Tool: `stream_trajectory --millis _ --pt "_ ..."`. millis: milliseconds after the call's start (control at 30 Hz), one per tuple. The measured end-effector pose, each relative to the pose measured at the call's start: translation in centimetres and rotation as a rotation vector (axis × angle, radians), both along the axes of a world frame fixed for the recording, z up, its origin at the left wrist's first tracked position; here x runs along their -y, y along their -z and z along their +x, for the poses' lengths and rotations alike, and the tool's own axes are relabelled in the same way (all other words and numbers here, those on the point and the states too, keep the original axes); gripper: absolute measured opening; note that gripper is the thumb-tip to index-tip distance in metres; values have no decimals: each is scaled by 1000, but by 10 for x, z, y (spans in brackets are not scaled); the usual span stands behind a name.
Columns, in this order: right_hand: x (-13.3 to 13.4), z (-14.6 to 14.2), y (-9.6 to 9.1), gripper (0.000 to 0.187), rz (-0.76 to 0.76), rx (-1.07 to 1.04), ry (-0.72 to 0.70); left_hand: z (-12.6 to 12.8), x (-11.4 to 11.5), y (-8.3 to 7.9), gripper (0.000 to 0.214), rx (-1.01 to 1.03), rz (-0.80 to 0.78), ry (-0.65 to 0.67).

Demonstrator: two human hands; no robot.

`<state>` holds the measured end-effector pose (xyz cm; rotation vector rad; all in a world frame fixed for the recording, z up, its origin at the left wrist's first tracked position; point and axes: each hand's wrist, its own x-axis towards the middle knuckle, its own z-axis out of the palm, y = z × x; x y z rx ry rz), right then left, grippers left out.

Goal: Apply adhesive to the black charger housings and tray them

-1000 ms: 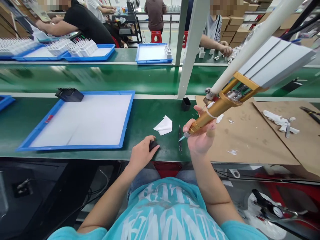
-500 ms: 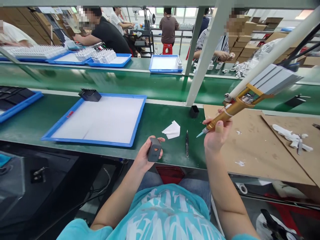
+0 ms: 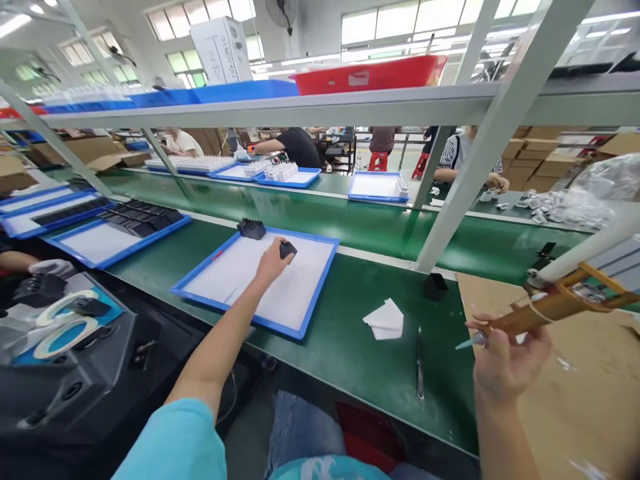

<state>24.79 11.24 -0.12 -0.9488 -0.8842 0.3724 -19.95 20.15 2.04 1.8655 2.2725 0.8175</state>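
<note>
My left hand (image 3: 273, 262) is closed around a small black plastic housing (image 3: 287, 250), above the white bottom of the blue-rimmed tray (image 3: 314, 292). Whether the housing touches the tray I cannot tell. A group of similar black housings (image 3: 251, 229) stands in the tray's far left corner. On the right, my right hand (image 3: 510, 363) grips a gold-coloured glue dispenser (image 3: 543, 312) with a pale blue tapered tip pointing left. Between the hands, a folded white cloth or paper (image 3: 386, 320) and black tweezers (image 3: 419, 367) lie on the green bench.
A small open black box (image 3: 436, 287) stands by the post. Brown cardboard (image 3: 555, 413) covers the bench at right. More blue trays (image 3: 120, 257) with black parts are at left. A co-worker's gloved hand (image 3: 53, 268) is at far left. A slanted post (image 3: 470, 180) rises behind the bench.
My left hand has carried the black housing forward and left, from the bench's front edge to over the tray. The view has turned up and left. My right hand still holds the dispenser.
</note>
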Motion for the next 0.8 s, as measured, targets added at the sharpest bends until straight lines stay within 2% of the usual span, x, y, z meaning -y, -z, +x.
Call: stream_trajectory --millis 67,133,200,300,400,567,700,800 --pt "1 0 -2 51 29 -30 -33 -32 -32 -8 35 -123 4 -50" --pt "2 2 -1 51 19 -60 -40 -53 -57 -12 34 -223 -5 -94" --pt "1 6 2 54 -7 -87 -44 -66 -74 -10 34 -302 -3 -144" --pt "-1 13 8 59 -29 -100 -58 -76 -91 1 35 -370 31 -219" --pt "-3 18 11 58 -40 -85 -32 -81 -98 13 41 -386 48 -252" --pt "1 13 7 55 4 -63 7 -93 -94 24 46 -451 94 -257" --pt "4 8 5 50 16 -40 -41 -100 -96 26 45 -392 102 -381" --pt "5 6 3 47 31 -26 -60 -92 -96 19 56 -339 76 -387"
